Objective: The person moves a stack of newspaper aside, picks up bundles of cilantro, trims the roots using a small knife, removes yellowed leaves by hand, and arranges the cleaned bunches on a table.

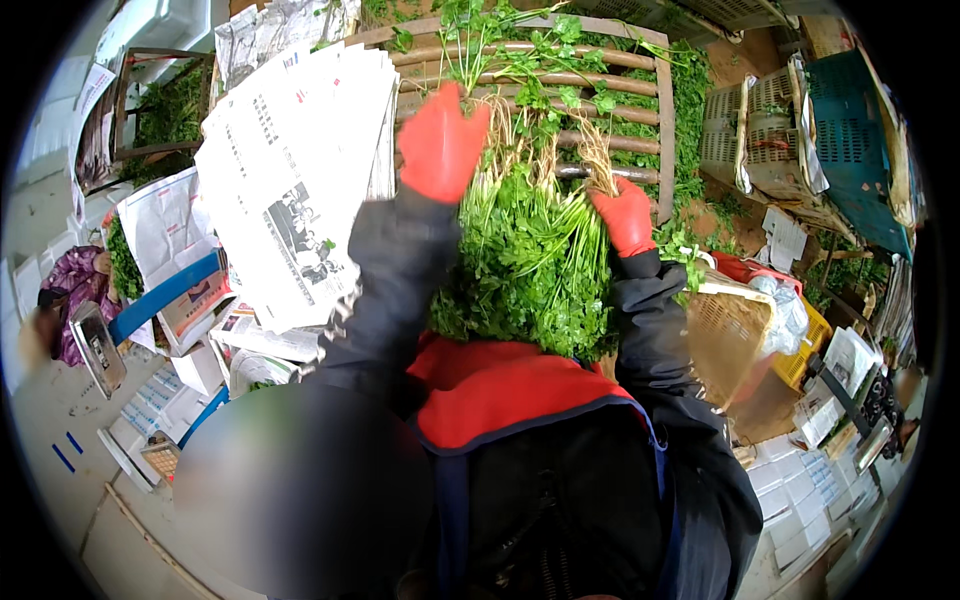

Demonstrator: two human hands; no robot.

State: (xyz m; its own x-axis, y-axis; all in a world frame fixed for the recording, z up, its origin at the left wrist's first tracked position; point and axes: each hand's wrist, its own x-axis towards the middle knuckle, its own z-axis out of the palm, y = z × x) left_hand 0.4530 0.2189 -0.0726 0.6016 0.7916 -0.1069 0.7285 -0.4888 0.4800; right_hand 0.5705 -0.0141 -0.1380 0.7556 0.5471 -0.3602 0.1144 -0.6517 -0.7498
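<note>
My left hand (440, 145), in a red glove, is raised at the upper middle beside a stack of newspapers (285, 180), near loose leafy stems; its fingers are curled, and what they hold, if anything, is hidden. My right hand (625, 215), also red-gloved, grips the leafy greens (525, 260) at the right side, just below their pale roots (595, 150). The greens lie bunched between my forearms, roots pointing away from me, on a slatted wooden rack (615, 81) with a few loose sprigs on its bars.
Plastic crates (765, 135) stand at the upper right, a tan basket (730, 335) and yellow crate (805, 350) lower right. A blue strap (165, 295) crosses papers at left. A person in purple (75, 280) is at the far left, another in patterned clothing (880, 410) far right.
</note>
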